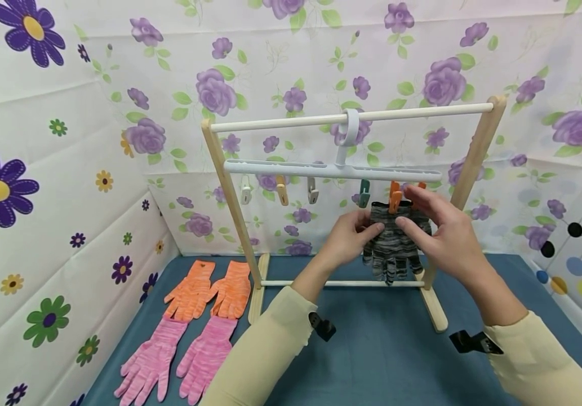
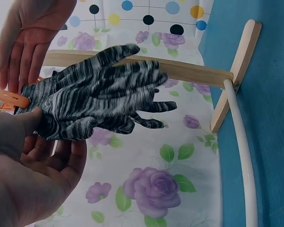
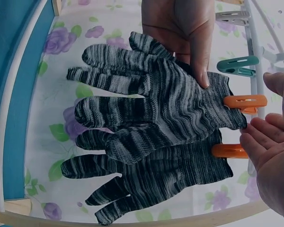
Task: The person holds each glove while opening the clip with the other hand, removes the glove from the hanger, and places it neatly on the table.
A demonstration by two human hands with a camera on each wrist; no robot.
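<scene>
A: Grey-black striped knit gloves (image 3: 175, 99): position, hands?
B: Hanging from orange plastic clips (image 3: 245, 101) under the white plastic hanger (image 1: 340, 170). Left hand (image 1: 346, 238) pinches one near its cuff, presumably for steadiness; right hand (image 1: 445, 235) alongside, thumb apart, gripping nothing.

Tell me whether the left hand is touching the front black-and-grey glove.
Touching. The right wrist view shows it: the left hand has its thumb lying on the front black-and-grey glove.
</scene>
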